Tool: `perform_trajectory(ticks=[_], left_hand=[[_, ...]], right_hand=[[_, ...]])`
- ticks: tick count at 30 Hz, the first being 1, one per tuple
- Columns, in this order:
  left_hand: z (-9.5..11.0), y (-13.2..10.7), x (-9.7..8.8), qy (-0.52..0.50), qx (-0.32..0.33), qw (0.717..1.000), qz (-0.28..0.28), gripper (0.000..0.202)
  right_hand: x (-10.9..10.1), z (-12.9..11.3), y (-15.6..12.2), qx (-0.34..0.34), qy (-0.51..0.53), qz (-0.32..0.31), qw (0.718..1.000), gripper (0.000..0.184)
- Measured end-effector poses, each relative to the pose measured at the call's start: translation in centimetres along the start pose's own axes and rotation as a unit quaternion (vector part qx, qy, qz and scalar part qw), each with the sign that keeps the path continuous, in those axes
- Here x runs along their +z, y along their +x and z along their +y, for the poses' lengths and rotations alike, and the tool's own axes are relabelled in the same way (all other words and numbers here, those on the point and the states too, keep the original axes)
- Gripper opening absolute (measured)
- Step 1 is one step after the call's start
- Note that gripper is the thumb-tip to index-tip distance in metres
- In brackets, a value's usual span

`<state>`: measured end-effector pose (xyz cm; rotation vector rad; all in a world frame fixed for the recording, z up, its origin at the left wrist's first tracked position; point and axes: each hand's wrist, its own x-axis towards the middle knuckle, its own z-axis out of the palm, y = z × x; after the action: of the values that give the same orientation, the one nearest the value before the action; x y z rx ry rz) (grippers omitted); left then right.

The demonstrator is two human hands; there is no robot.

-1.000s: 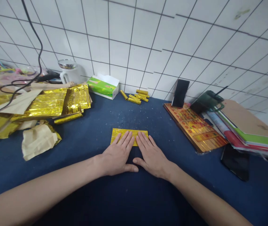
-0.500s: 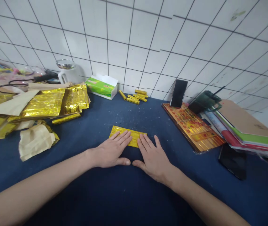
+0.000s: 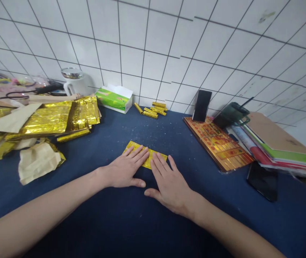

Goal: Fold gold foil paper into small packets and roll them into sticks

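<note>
Gold paper [image 3: 146, 164] lying flat on dark blue tabletop [image 3: 107, 143], slightly aslant, left end pointing farther away. Left hand [image 3: 123, 170] and right hand [image 3: 172, 188] resting straight fingers on it, palms facing down, hands being slightly apart. Paper surface shining, showing fine creases; outline forming narrow rectangle, partly hidden, middle showing between hands.

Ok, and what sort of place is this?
Probably a work table at home or in a small workshop; I can't tell which. It stands against a tiled wall, with piled gold-coloured sheets and a lidded mug on it.
</note>
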<state>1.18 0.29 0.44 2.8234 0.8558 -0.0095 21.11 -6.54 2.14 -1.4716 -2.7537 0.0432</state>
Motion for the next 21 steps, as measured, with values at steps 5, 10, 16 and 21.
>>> perform_trajectory(ticks=[5, 10, 16, 21], left_hand=[[0.1, 0.0, 0.0, 0.002, -0.008, 1.000, -0.004, 0.094], [0.2, 0.0, -0.1, 0.004, -0.005, 1.000, -0.002, 0.093], [0.2, -0.1, -0.2, 0.003, -0.001, 1.000, 0.001, 0.091], [0.2, 0.0, -0.1, -0.006, 0.007, 1.000, 0.016, 0.091]], right_hand=[[1.0, 0.1, 0.5, 0.012, 0.023, -0.026, 0.999, 0.086], [1.2, 0.0, 0.5, 0.016, 0.015, -0.035, 0.999, 0.088], [-0.1, 0.3, 0.2, 0.010, 0.016, -0.058, 0.998, 0.086], [-1.7, 0.0, 1.7, 0.023, 0.042, -0.045, 0.998, 0.080]])
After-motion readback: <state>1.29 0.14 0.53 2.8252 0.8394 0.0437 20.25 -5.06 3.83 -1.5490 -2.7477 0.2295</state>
